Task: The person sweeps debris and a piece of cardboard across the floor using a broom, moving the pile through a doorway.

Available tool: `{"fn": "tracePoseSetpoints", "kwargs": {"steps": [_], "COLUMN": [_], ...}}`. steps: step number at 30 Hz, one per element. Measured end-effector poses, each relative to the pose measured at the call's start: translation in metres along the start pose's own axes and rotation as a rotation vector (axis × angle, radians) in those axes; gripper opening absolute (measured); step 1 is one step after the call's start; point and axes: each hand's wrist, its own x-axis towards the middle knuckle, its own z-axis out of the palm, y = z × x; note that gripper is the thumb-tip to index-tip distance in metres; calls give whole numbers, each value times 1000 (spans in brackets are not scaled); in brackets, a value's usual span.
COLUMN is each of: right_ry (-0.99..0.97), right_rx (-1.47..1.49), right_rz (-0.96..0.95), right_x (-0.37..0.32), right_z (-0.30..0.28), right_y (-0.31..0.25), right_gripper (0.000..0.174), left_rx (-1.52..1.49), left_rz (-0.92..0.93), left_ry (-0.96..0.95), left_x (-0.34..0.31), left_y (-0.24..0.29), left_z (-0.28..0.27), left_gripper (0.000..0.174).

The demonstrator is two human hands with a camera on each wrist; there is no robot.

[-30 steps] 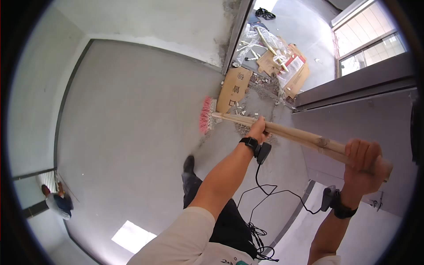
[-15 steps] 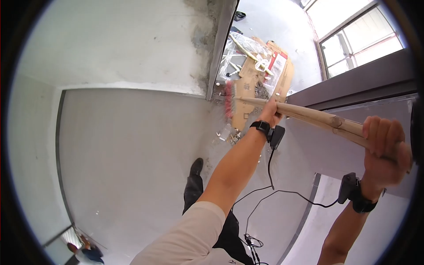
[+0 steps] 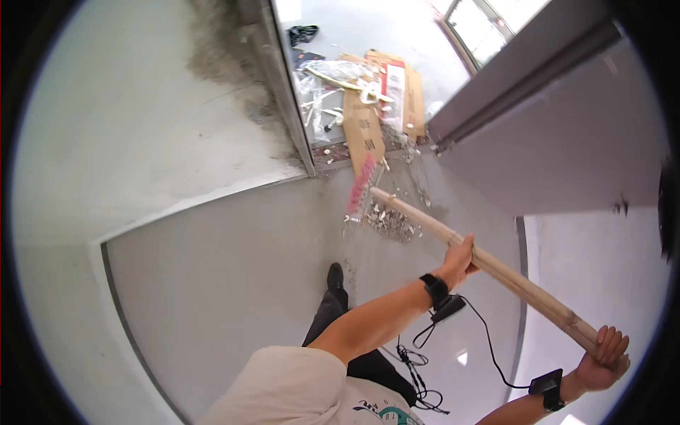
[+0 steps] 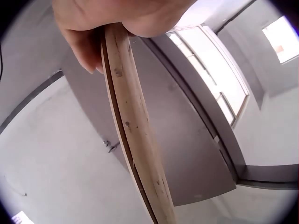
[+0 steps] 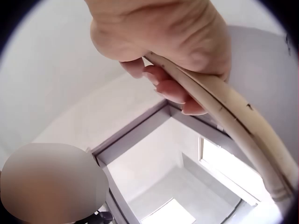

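Observation:
A broom with pink and white bristles [image 3: 361,183] has its head low over the floor, against the near end of a cardboard strip [image 3: 363,131]. Its long bamboo handle [image 3: 528,292] runs down to the right across the head view. My left hand [image 3: 460,259] grips the handle about midway, and the left wrist view shows fingers wrapped round the split bamboo. Near the handle's top end, my right hand [image 3: 609,356] holds on; its curled fingers [image 5: 170,91] show under the bamboo in the right wrist view. A pile of rubble [image 3: 392,221] lies just right of the bristles.
Beyond the doorway lie flattened cardboard [image 3: 412,99], clear plastic wrapping [image 3: 312,92] and a black bag [image 3: 303,34]. A door frame post [image 3: 290,92] stands left, an open grey door [image 3: 559,142] right. Black cables [image 3: 418,379] hang near my legs.
The head view has turned. The broom head went forward to the doorway, then came back nearer. The cardboard strip lies farther into the doorway. Both hands keep holding the handle.

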Motion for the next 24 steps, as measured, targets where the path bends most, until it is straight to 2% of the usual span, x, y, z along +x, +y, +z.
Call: {"fn": "tracePoseSetpoints", "kwargs": {"steps": [4, 7, 11, 12, 14, 17, 21, 22, 24], "right_ry": [218, 353, 308, 342, 363, 501, 676, 656, 699], "right_rx": [-29, -96, -78, -165, -322, -363, -323, -285, -248], "right_rz": [12, 34, 75, 75, 84, 17, -30, -24, -45], "right_x": [-80, -129, -134, -126, -123, -104, -50, -28, 2], "right_z": [-38, -52, -15, 1, -1, 2, 24, 32, 46], "right_y": [-55, -78, -42, -21, 8, 29, 56, 63, 80], "right_gripper": [27, 26, 28, 28, 28, 31, 31, 31, 30], "left_rx": [88, 22, -76, -108, 3, 158, 176, 165, 199], "left_rz": [-260, -409, -477, -485, -517, -565, -458, -395, -384], "left_ry": [100, 139, 306, 371, 345, 285, 311, 333, 348], "left_x": [-21, -14, 31, 47, 65, 101, 128, 135, 153], "left_y": [-126, -208, -273, -282, -274, -238, -133, -108, -54], "left_z": [-7, -24, -54, -65, -75, -84, -65, -56, -49], "left_gripper": [33, 30, 28, 26, 24, 15, 21, 21, 23]}}
